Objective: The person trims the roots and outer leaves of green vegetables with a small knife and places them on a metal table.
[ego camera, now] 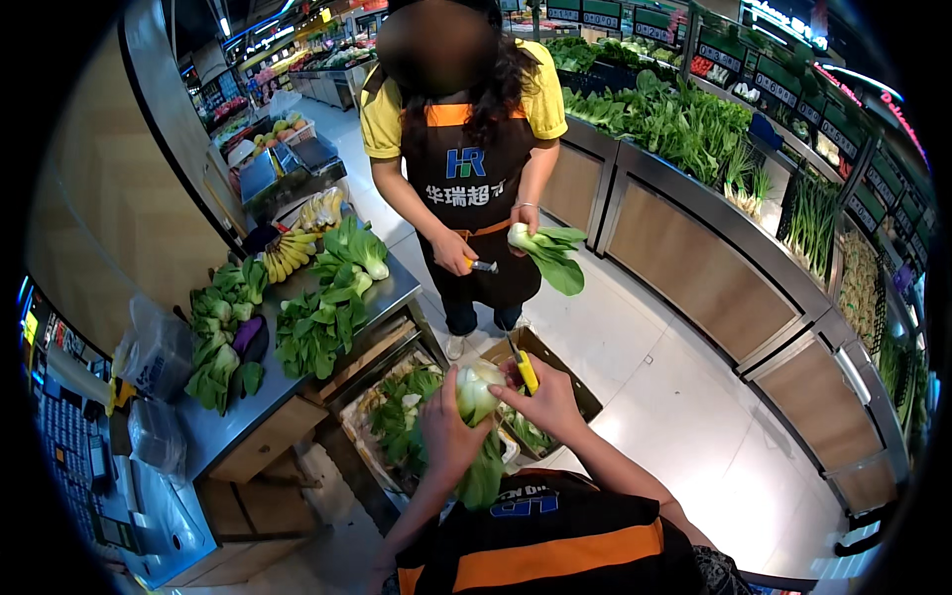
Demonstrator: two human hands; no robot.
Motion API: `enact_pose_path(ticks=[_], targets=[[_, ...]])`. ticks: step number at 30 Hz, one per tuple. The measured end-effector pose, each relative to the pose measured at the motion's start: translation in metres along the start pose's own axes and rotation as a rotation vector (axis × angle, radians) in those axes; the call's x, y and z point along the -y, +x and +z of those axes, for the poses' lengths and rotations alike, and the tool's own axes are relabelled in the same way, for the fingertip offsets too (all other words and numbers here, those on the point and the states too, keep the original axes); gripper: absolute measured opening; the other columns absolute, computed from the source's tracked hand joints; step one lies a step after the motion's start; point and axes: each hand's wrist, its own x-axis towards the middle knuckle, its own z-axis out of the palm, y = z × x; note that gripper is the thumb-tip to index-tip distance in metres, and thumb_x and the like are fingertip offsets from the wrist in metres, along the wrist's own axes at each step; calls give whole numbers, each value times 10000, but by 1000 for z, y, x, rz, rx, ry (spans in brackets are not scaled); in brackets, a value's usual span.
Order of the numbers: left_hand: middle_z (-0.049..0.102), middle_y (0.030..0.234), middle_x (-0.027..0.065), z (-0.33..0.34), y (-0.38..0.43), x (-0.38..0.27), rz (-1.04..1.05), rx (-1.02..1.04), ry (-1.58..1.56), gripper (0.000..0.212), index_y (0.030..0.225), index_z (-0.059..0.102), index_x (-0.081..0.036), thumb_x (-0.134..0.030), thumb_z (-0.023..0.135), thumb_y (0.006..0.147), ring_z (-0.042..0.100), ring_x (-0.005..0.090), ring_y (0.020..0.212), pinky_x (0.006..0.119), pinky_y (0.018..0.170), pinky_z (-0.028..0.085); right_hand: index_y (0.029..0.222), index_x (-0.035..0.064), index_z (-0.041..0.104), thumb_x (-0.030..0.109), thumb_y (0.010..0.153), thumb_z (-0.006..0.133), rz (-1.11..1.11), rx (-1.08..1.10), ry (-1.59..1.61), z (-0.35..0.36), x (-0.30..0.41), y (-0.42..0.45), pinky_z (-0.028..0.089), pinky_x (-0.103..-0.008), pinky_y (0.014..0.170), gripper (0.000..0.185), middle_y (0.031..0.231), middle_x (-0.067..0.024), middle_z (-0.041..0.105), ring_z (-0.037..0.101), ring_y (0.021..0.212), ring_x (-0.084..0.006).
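My left hand (pixel 455 424) grips a head of bok choy (pixel 477 394), its pale base facing up and its green leaves hanging down past my palm. A yellow-handled utility knife (pixel 527 372) is in my right hand (pixel 547 401), its blade pointing away from me. The right thumb touches the pale base of the bok choy. Below my hands stand a cardboard box (pixel 573 379) with leaf trimmings and a crate (pixel 364 431) of leafy greens, both partly hidden by my hands and the bok choy.
Across from me a co-worker (pixel 468 171) holds another bok choy (pixel 547 249) and a knife (pixel 480 265). On the left, a metal counter (pixel 297 398) bears bok choy heads (pixel 320 320), bananas (pixel 290 253) and an eggplant (pixel 249 336). Vegetable display shelves (pixel 699 260) curve along the right.
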Motion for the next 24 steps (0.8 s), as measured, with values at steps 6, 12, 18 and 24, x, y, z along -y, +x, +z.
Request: enact_pose_path(ticks=[6, 12, 18, 24], targets=[[541, 1041, 148, -11, 2, 13, 224, 17, 73, 761, 1205, 410, -59, -201, 742, 535, 519, 306, 935, 392, 810, 370, 888, 21, 567, 210, 667, 732, 40, 210, 126, -11, -12, 7, 457, -231, 616, 335, 704, -28, 577, 547, 648, -89], [548, 1030, 152, -19, 7, 18, 205, 196, 55, 755, 1197, 432, -71, -215, 747, 526, 529, 311, 924, 385, 794, 386, 832, 12, 555, 154, 652, 730, 223, 384, 240, -15, -20, 14, 425, -217, 571, 289, 671, -16, 543, 512, 605, -77], [566, 1016, 142, -25, 14, 17, 281, 300, 147, 760, 1193, 441, -75, -217, 754, 515, 534, 301, 951, 382, 805, 387, 812, 14, 550, 137, 639, 727, 364, 481, 262, -22, -14, 17, 409, -204, 554, 276, 644, -11, 525, 504, 598, -71], [561, 1051, 149, -14, 7, 16, 179, 288, 25, 741, 1185, 440, -61, -225, 752, 533, 542, 295, 953, 387, 803, 386, 870, 25, 555, 173, 680, 705, 130, 420, 144, -26, -24, 14, 448, -226, 637, 284, 713, -4, 554, 534, 667, -86]])
